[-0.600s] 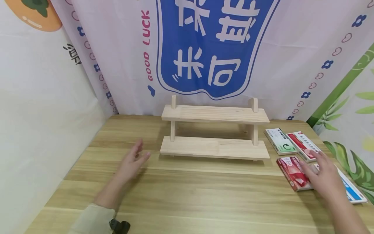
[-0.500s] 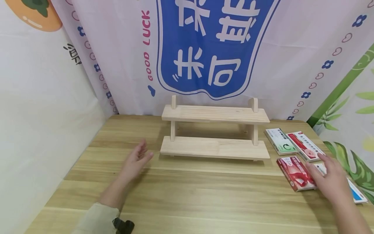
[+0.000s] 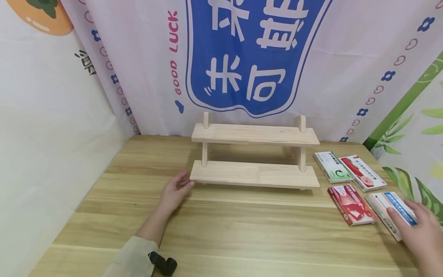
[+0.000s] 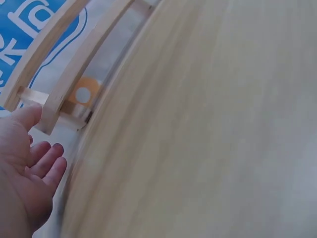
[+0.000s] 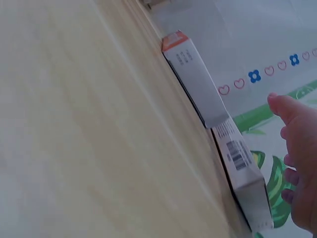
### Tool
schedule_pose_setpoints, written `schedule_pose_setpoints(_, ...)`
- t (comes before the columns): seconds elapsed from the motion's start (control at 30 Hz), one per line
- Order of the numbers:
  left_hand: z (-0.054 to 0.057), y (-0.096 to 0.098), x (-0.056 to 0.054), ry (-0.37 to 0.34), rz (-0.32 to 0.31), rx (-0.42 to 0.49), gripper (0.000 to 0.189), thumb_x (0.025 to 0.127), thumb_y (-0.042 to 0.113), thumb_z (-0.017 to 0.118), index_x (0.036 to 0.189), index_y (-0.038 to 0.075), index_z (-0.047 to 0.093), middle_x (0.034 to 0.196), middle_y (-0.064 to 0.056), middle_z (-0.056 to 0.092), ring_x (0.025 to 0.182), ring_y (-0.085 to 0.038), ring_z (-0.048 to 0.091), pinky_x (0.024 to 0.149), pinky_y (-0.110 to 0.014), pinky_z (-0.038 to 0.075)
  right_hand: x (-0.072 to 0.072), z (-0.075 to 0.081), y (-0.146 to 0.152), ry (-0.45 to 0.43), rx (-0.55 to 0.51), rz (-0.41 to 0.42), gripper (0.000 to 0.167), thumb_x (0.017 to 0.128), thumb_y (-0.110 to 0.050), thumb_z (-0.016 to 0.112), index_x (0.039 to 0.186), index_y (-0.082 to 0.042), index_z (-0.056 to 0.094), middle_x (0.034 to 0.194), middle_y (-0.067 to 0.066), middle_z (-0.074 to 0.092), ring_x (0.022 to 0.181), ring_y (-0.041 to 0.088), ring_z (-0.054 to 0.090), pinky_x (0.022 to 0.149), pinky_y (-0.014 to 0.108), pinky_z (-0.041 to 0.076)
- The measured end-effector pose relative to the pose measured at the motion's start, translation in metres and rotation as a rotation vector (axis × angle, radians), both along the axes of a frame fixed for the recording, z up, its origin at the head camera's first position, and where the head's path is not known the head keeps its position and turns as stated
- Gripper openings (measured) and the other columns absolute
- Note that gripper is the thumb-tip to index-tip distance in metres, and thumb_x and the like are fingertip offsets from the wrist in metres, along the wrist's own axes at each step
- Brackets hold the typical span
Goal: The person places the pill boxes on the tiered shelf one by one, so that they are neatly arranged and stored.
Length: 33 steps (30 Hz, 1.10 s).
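A two-tier wooden shelf (image 3: pixel 256 174) stands at the back of the table. My left hand (image 3: pixel 175 192) is at the left end of its lower board, fingers loosely bent. In the left wrist view the thumb lies against or very near the board's end; contact is unclear. My right hand (image 3: pixel 420 227) is over the near right end of a blue-and-white medicine box (image 3: pixel 384 209), thumb and fingers spread. In the right wrist view that hand looks apart from the barcoded box (image 5: pixel 242 168). Beside it lies a red medicine box (image 3: pixel 351 206).
Behind these two boxes lie a green-and-white box (image 3: pixel 332 167) and a red-and-white box (image 3: pixel 363 173). A printed cloth (image 3: pixel 155 57) hangs behind the wooden table (image 3: pixel 242 238). A white cloth (image 3: pixel 52 154) borders the left side, a leaf-printed one the right.
My left hand has moved right to the end of the shelf. My right hand has moved right and nearer, off the red box and over the blue-and-white box.
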<state>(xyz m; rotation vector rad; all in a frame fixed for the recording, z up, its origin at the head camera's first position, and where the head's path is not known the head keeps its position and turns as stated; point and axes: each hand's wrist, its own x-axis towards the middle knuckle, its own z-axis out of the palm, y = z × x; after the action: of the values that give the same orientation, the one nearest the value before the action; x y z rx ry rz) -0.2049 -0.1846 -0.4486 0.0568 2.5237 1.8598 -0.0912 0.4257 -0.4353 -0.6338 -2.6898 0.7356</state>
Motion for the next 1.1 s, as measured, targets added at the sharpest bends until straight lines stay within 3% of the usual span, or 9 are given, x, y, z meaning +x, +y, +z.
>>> schedule_pose_setpoints(0.2,-0.005,0.008,-0.005,0.042,0.061,-0.057,0.048,0.097,0.019,0.062,0.139,-0.001,0.050,0.138,-0.022,0.057,0.124,-0.034,0.057,0.109,-0.044,0.046,0.007,-0.006,0.007,-0.025,-0.093,-0.089,0.074,0.098,-0.038,0.052,0.150,0.007,0.022,0.160,0.032,0.004,0.148,0.050,0.003,0.120,0.066,0.007)
schedule_pose_setpoints(0.37,-0.007,0.011,-0.009,0.031,0.114,-0.083,0.041,0.098,0.021,0.061,0.134,0.002,0.057,0.130,-0.020,0.063,0.120,-0.032,0.059,0.107,-0.043,0.048,0.009,-0.009,0.013,-0.059,-0.115,-0.104,0.077,0.098,-0.039,0.051,0.151,0.006,0.019,0.160,0.032,-0.002,0.148,0.049,-0.002,0.119,0.067,0.005)
schedule_pose_setpoints(0.5,-0.008,0.009,-0.008,0.019,0.120,-0.084,0.041,0.097,0.022,0.061,0.134,0.004,0.057,0.131,-0.020,0.062,0.122,-0.032,0.059,0.108,-0.044,0.048,0.012,-0.013,0.017,-0.116,-0.117,-0.111,0.081,0.097,-0.042,0.052,0.152,0.005,0.014,0.160,0.032,-0.007,0.148,0.051,-0.005,0.118,0.069,0.005)
schedule_pose_setpoints(0.63,-0.010,0.008,-0.007,0.009,0.116,-0.078,0.041,0.097,0.024,0.061,0.135,0.006,0.057,0.134,-0.018,0.061,0.125,-0.031,0.057,0.110,-0.043,0.046,0.014,-0.018,0.021,-0.159,-0.102,-0.119,0.085,0.096,-0.044,0.054,0.153,0.004,0.012,0.159,0.034,-0.005,0.146,0.053,-0.004,0.116,0.071,0.008)
schedule_pose_setpoints(0.9,-0.011,0.007,-0.007,-0.001,0.121,-0.063,0.040,0.097,0.022,0.061,0.134,0.008,0.058,0.135,-0.017,0.061,0.126,-0.030,0.057,0.110,-0.043,0.046,0.020,-0.034,0.031,-0.160,0.002,-0.067,0.087,0.093,-0.045,0.058,0.150,0.008,0.018,0.153,0.042,0.008,0.141,0.058,0.010,0.112,0.071,0.017)
schedule_pose_setpoints(1.1,-0.012,0.007,-0.007,0.012,0.114,-0.054,0.040,0.098,0.023,0.061,0.134,0.007,0.058,0.136,-0.016,0.060,0.126,-0.030,0.056,0.110,-0.042,0.046,0.021,-0.035,0.034,-0.285,0.036,-0.095,0.100,0.089,-0.055,0.061,0.151,0.007,0.013,0.153,0.040,0.009,0.139,0.058,0.014,0.111,0.070,0.021)
